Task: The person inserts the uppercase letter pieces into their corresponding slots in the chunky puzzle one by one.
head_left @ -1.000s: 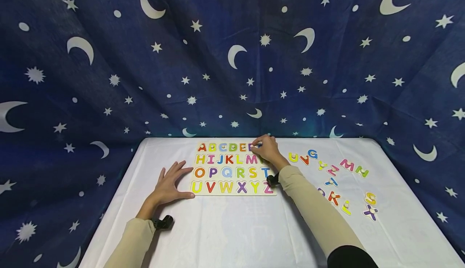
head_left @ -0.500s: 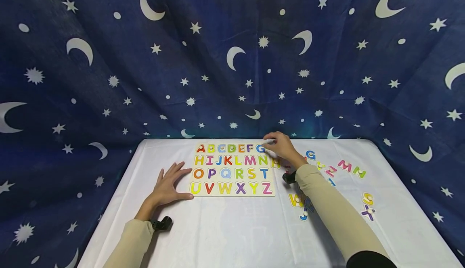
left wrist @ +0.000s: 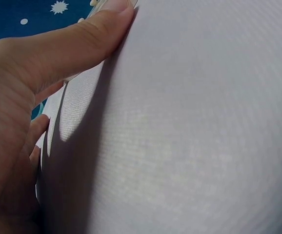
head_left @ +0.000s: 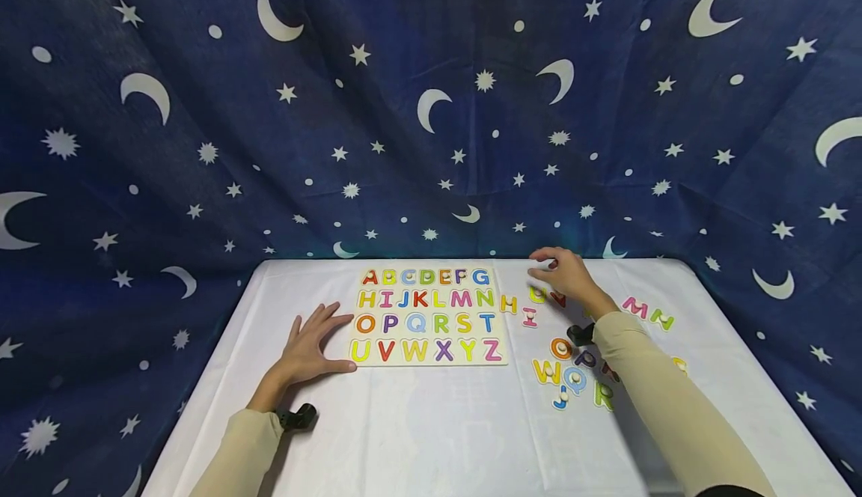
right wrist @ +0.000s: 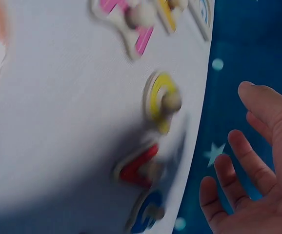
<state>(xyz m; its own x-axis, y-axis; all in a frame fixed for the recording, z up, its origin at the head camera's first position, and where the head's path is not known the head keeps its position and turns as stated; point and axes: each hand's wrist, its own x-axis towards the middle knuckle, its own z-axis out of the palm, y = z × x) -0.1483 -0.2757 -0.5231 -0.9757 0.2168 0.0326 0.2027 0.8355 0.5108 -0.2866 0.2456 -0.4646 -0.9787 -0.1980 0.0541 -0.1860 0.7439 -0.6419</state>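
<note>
A wooden alphabet puzzle board (head_left: 431, 358) lies at the table's middle, with knobbed letters A to F seated in its top row. My left hand (head_left: 313, 343) rests spread at the board's left edge, fingertips and thumb touching it; the left wrist view shows the thumb (left wrist: 77, 46) at the board's corner. My right hand (head_left: 567, 276) hovers over the loose letters, fingers apart and holding nothing. Below it lie a yellow U (head_left: 536, 295) and a red V (head_left: 557, 299). A blue G (right wrist: 148, 212) shows in the right wrist view; the head view hides it behind the hand.
Loose knobbed letters lie right of the board: H (head_left: 508, 304), I (head_left: 530, 317), O (head_left: 561, 349), W (head_left: 546, 371), Q (head_left: 575, 379), M (head_left: 634, 306) and N (head_left: 662, 319) among them. My right forearm covers others. A star-patterned curtain (head_left: 377, 115) hangs behind the table.
My right hand has left the F in the board's top row and moved right, over the loose letters, its fingers spreading. The left hand stays at the board's edge.
</note>
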